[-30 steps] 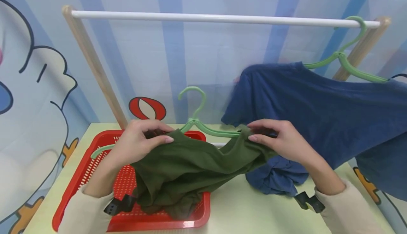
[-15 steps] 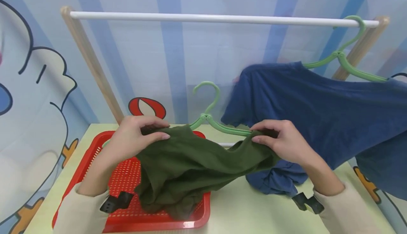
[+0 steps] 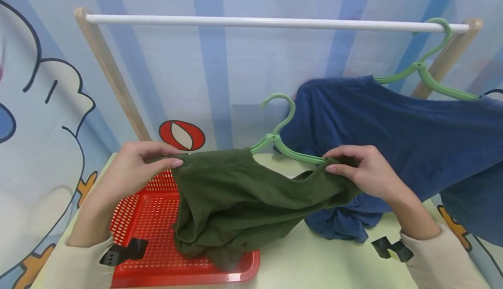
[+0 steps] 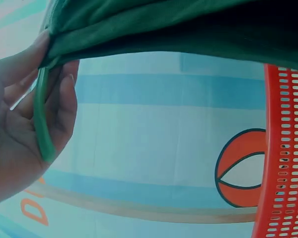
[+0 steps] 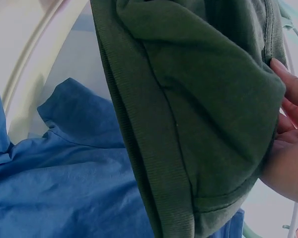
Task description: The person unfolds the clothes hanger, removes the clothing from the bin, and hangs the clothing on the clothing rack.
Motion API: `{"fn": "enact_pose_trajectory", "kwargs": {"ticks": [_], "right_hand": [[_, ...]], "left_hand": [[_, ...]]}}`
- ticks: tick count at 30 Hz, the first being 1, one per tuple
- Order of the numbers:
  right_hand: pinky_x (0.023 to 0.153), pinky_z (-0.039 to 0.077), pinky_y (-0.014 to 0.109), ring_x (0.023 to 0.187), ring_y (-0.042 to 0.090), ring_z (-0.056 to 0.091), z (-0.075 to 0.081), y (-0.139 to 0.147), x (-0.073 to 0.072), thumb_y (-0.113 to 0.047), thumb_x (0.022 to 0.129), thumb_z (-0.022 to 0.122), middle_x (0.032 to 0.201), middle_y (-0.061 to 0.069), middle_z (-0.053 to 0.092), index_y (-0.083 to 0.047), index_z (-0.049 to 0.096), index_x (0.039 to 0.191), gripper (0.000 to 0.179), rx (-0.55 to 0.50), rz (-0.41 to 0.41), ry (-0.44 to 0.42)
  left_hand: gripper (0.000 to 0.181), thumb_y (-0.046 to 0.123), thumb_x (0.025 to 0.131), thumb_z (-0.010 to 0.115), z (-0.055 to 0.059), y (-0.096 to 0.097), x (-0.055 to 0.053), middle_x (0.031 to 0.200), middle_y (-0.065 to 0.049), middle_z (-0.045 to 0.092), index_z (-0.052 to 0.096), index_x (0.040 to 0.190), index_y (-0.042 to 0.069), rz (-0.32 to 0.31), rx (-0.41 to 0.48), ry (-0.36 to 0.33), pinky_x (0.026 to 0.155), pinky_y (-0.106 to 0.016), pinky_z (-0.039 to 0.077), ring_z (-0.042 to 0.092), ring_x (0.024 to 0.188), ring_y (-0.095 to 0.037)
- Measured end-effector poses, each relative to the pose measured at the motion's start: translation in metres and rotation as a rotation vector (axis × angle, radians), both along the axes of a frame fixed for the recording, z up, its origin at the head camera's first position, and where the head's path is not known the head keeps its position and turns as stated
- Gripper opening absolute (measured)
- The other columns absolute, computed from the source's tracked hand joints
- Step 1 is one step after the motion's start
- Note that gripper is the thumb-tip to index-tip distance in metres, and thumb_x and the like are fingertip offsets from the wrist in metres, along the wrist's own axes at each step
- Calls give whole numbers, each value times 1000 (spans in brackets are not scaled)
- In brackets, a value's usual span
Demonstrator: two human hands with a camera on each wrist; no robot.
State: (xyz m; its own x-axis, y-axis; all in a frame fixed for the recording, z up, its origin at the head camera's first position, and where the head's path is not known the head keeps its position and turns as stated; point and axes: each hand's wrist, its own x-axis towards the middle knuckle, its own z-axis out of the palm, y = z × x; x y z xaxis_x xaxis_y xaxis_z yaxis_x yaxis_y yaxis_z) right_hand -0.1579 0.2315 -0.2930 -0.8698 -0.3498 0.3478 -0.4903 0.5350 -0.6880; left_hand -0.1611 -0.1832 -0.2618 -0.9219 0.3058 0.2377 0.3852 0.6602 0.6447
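Note:
A dark green T-shirt (image 3: 251, 193) is stretched between both hands, over the right part of the red basket. A light green hanger (image 3: 291, 151) sits in its neck opening, hook upward. My left hand (image 3: 137, 166) pinches the shirt's left shoulder edge; in the left wrist view, the hanger's arm end (image 4: 42, 119) pokes out of the cloth against the palm. My right hand (image 3: 363, 171) pinches the other shoulder between thumb and fingers, beside the hanger's right arm. In the right wrist view the green cloth (image 5: 188, 109) covers much of the hand's work.
A white rail (image 3: 251, 22) on wooden posts (image 3: 114, 75) spans the back. On its right end a navy T-shirt (image 3: 393, 136) hangs from a green hanger (image 3: 440, 88). The red basket (image 3: 157, 228) stands on the pale table (image 3: 314, 263) at left.
The left hand has moved left, drawing the shirt wider. The hanger has shifted right and slightly up, and the right hand has moved a little right.

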Motion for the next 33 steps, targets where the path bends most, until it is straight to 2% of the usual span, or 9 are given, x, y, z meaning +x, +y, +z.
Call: {"fn": "enact_pose_trajectory", "kwargs": {"ticks": [4, 8, 10, 12, 16, 18, 22, 26, 33], "right_hand": [[55, 48, 22, 69, 10, 59, -2, 2, 0, -2, 80, 68, 90, 5, 66, -6, 69, 98, 18, -9, 18, 11], [54, 48, 23, 69, 10, 59, -3, 3, 0, -3, 80, 68, 91, 6, 66, -6, 69, 97, 17, -11, -6, 1], [53, 47, 24, 68, 10, 59, -3, 3, 0, -3, 80, 68, 90, 6, 66, -6, 69, 97, 17, -8, -18, -3], [53, 47, 24, 68, 10, 59, -1, 2, -1, -4, 80, 68, 90, 5, 66, -6, 69, 97, 17, -5, -23, -6], [54, 48, 25, 69, 10, 59, 3, -1, -1, -8, 81, 69, 90, 2, 67, -8, 69, 98, 17, 9, -20, -13], [55, 48, 25, 70, 11, 60, 5, -1, -1, -10, 82, 68, 92, 2, 67, -9, 69, 100, 18, 9, -6, -31], [62, 50, 24, 79, 11, 62, 8, 9, 1, -10, 85, 65, 100, 5, 65, -8, 67, 106, 22, -26, 7, -78], [71, 50, 22, 89, 9, 61, 8, 25, 3, -13, 87, 62, 106, 4, 63, -6, 63, 113, 26, -38, -36, -131], [67, 50, 24, 79, 12, 62, -3, 45, 5, -13, 88, 61, 97, -1, 64, -2, 64, 108, 23, -31, -118, -177]], "left_hand": [[18, 24, 86, 65, 1, -8, 2, 90, -1, 66, 69, 97, 11, 38, 34, 20, 67, -20, 48, 60, 77, -9], [19, 25, 87, 64, 4, -17, 3, 94, -2, 66, 68, 101, 12, 46, -41, 38, 72, -30, 48, 60, 86, -16], [24, 25, 86, 65, 5, -16, 3, 98, -3, 65, 66, 106, 12, 19, -74, 39, 75, -39, 48, 59, 91, -20], [30, 26, 84, 67, 5, -11, 3, 100, -2, 65, 65, 111, 13, -24, -115, 50, 72, -40, 47, 57, 89, -19], [34, 23, 79, 72, 3, 3, 2, 93, -1, 67, 66, 110, 10, -88, -138, 58, 61, -30, 45, 55, 72, -13], [32, 18, 78, 73, 0, 6, 1, 92, -4, 68, 68, 107, 6, -102, -135, 66, 62, -29, 47, 58, 72, -13], [26, 10, 76, 74, -5, 5, 2, 93, -8, 68, 70, 100, 3, -83, -106, 115, 66, -32, 51, 62, 78, -18], [18, 12, 76, 74, -7, -1, 3, 86, -2, 67, 71, 93, 8, -40, -80, 138, 64, -27, 50, 60, 74, -12], [12, 15, 80, 71, -8, -12, 8, 87, 0, 66, 70, 91, 13, -12, -49, 132, 62, -22, 48, 58, 72, -5]]}}
